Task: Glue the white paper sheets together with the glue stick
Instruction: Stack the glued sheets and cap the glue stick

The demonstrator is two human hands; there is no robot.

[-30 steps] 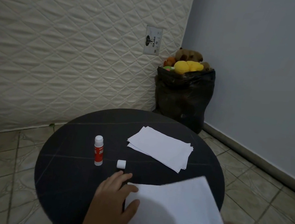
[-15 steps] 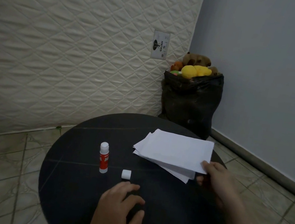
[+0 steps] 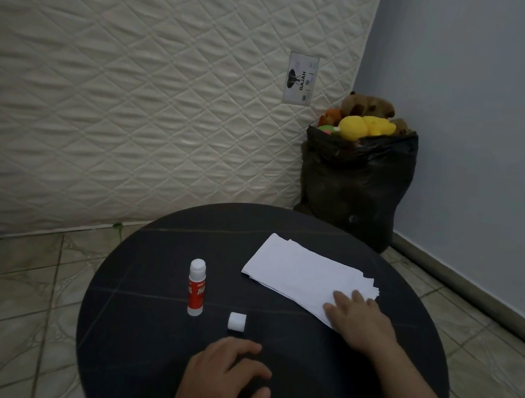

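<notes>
Where the round black table [image 3: 134,333] carries the work, the white paper sheets [image 3: 304,272] are found stacked right of the upright glue stick [image 3: 196,286]. The right hand [image 3: 359,319] is laid flat, fingers spread, on the stack's near corner, gripping nothing. The cap [image 3: 236,321] stands just right of the stick. The left hand [image 3: 224,388] rests nearer, loosely curled, apparently empty.
</notes>
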